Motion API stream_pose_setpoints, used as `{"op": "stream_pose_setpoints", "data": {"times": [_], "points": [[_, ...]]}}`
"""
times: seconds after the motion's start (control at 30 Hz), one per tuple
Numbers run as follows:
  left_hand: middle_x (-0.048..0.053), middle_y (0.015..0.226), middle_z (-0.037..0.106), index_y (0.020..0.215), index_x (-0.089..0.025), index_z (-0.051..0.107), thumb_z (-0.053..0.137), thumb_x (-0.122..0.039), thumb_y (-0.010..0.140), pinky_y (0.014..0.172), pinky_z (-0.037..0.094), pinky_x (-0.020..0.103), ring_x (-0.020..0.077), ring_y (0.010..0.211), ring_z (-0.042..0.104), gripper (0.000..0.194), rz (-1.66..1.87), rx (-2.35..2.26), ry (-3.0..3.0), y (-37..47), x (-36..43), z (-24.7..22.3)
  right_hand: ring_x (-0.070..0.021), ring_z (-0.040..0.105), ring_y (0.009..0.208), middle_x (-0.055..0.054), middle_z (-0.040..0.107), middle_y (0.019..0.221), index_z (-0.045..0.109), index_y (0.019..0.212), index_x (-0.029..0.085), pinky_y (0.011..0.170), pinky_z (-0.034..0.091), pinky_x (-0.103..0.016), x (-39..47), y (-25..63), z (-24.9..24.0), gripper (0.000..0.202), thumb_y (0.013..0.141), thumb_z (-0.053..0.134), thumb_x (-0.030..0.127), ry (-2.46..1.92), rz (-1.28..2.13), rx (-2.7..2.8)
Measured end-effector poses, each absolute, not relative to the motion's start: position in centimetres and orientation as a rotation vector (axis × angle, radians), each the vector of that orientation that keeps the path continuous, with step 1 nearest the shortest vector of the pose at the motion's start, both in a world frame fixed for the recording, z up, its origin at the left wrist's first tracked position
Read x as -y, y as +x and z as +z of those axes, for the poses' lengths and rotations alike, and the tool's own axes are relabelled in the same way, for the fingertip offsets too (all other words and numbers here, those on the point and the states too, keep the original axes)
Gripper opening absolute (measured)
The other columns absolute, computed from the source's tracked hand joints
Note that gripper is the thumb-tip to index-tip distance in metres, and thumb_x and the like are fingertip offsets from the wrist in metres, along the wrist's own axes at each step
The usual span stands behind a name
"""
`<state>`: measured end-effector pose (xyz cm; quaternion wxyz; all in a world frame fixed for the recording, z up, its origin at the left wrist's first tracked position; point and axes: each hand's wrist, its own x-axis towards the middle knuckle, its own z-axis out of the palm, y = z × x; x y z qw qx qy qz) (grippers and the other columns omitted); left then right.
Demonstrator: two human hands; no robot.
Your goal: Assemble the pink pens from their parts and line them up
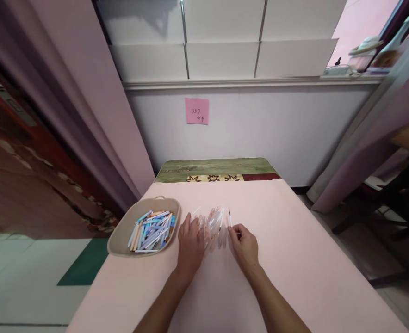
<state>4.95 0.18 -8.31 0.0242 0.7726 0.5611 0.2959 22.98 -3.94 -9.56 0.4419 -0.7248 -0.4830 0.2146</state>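
My right hand (245, 244) pinches a thin white stick with a dark tip, like a slim pen or refill (230, 218), held upright between thumb and fingertips. Left of it, a small pile of clear and white pen-like pieces (213, 224) with reddish marks lies on the pink tabletop; their exact kind is hard to make out. My left hand (191, 240) rests at the pile's left side, fingers stretched out and slightly apart, touching its edge. Close by on the left stands a beige basket (116, 243) holding many blue, lilac and tan pens (154, 231).
The table's pink cover (218, 296) ends at a green patterned strip (218, 167) by the wall. A pink note (196, 111) is stuck on the wall. Curtains (357, 152) hang at both sides. Bottles and a container stand on the ledge at upper right.
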Motion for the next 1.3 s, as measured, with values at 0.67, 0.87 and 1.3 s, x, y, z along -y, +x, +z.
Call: {"op": "stream_pose_setpoints", "data": {"times": [0.67,0.87,1.3], "points": [[0.016,0.128,0.056,0.118,-0.012,0.055,0.034,-0.032,0.093,0.106,0.035,0.04,0.024,0.125,0.047,0.038,0.932,-1.714,2.278,5.6,-2.2,-6.7,-0.0155,0.056,0.057,0.001,0.063,0.062,0.067,0.086,0.02,0.056,0.039,-0.024,4.0,23.5,-10.0,0.037,0.086,0.047,0.051,-1.623,0.609,1.086],[0.011,0.127,0.058,0.12,-0.018,0.053,0.04,-0.027,0.092,0.105,0.04,0.043,0.0226,0.124,0.049,0.032,1.213,-1.52,2.315,3.4,2.4,-9.0,-0.0176,0.06,0.065,-0.001,0.066,0.072,0.062,0.105,0.018,0.062,0.044,-0.026,4.0,23.6,-10.3,0.036,0.083,0.051,0.045,-1.556,0.67,0.934],[0.015,0.144,0.041,0.128,-0.024,0.052,0.059,-0.046,0.078,0.109,0.024,0.056,0.0341,0.135,0.032,0.055,0.673,-1.501,2.575,10.3,-2.1,-6.2,-0.0175,0.06,0.063,-0.002,0.068,0.071,0.059,0.114,0.015,0.062,0.046,-0.028,3.9,22.9,-11.2,0.045,0.082,0.051,0.047,-1.547,0.561,0.869]]}}
